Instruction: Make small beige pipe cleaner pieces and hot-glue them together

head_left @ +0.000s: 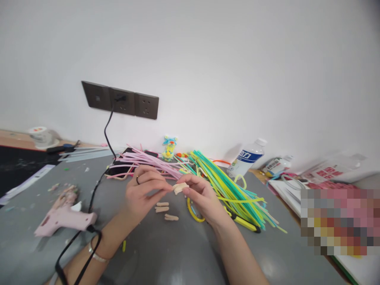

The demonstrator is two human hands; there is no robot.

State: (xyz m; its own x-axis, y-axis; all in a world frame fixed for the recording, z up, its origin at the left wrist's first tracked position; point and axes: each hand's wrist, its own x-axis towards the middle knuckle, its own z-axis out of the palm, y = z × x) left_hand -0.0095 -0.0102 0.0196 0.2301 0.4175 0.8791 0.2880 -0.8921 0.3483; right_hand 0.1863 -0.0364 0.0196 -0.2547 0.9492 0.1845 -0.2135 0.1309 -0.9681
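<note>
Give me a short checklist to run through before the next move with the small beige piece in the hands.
1. Beige piece pinched at both ends: ok, the left hand and right hand both grip it above the table.
2. Spare beige pieces close by: ok, they lie just under the hands.
3. Glue gun apart from the hands: ok, it lies to the left.
4. Glue gun hot: cannot tell; its cord is plugged into the socket.
5. Cord away from the arms: not ok, it seems to run across the left forearm.
6. Bottle closed: ok, the cap is on.
</note>
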